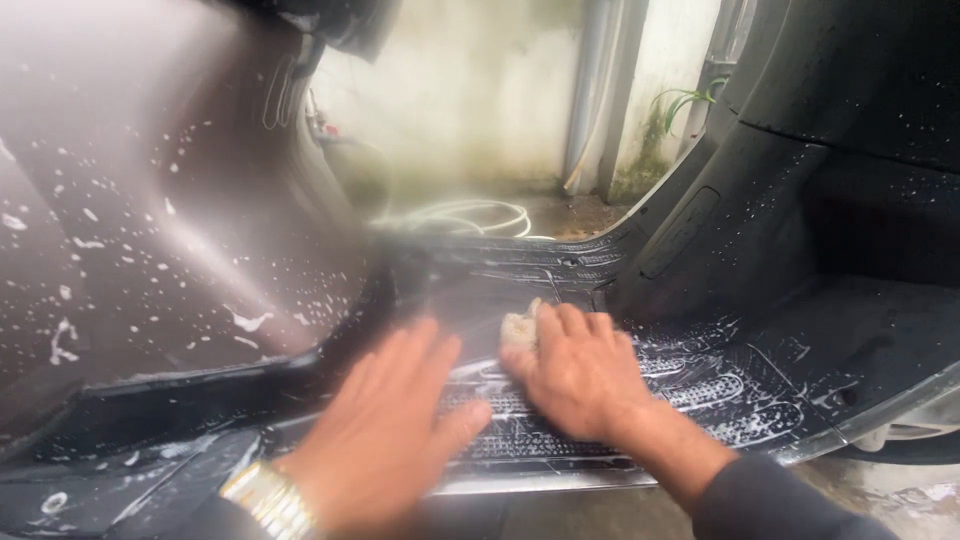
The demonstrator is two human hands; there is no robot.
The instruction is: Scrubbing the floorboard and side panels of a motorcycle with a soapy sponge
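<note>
My right hand (pixel 575 370) presses a small pale sponge (pixel 518 328) flat onto the ribbed black footboard (pixel 700 390) of a scooter; only the sponge's edge shows past my fingers. My left hand (pixel 390 430) is blurred, fingers spread, resting on or just above the footboard's front edge, holding nothing. A gold metal watch (pixel 268 500) is on my left wrist. White soap foam streaks the footboard around my right hand.
A dark brown soap-flecked body panel (pixel 150 220) rises at the left. Black wet panels (pixel 850 150) stand at the right. Beyond the footboard lie a coiled pale hose (pixel 480 215) on wet ground, a stained wall and a grey pipe (pixel 590 90).
</note>
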